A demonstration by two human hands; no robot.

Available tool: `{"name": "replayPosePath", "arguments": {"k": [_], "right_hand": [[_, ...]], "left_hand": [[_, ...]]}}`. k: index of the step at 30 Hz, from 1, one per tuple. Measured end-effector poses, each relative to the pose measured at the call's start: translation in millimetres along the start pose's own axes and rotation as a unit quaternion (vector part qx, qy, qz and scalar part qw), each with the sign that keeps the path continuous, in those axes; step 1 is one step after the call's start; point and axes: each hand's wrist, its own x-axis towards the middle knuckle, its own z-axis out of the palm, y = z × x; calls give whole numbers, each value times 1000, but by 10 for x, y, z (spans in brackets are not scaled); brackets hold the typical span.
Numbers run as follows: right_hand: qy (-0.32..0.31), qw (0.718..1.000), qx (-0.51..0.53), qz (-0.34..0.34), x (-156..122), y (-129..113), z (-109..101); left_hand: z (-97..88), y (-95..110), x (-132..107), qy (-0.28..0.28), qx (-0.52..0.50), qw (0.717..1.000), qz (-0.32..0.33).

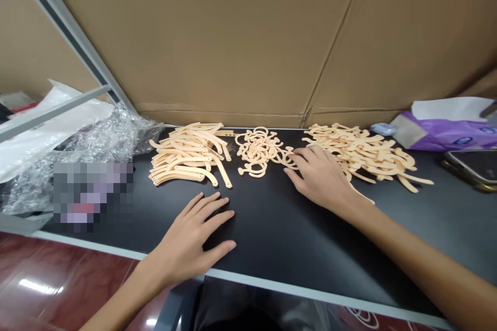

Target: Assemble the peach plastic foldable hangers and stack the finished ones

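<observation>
My left hand [200, 235] rests over the black tabletop near its front edge, fingers spread and holding nothing. Just beyond it lies a pile of long, curved, cream-coloured strips [182, 158] with small holes at their ends. My right hand [320, 176] reaches over the right end of a small heap of cream ring-shaped pieces [258, 150]. Its thumb and forefinger are apart, with one ring piece [288, 158] showing between them; whether they touch it is unclear. Beside and partly behind that hand spreads a pile of cream hanger-shaped pieces [361, 150].
A cardboard wall [233, 36] stands along the table's back edge. Clear plastic wrap [128, 132] bulges at the left, next to a metal frame [73, 31]. At the right are a purple tissue pack [450, 132] and a phone [473, 163].
</observation>
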Motion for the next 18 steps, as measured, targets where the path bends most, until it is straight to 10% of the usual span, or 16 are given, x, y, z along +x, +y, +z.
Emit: {"name": "replayPosePath", "arguments": {"k": [11,18], "right_hand": [[35,999,5,14,-64,74,-190],[132,958,228,112,-82,233,-347]], "left_hand": [[87,143,1014,75,15,979,189],[236,133,947,170,-145,965,138]]}}
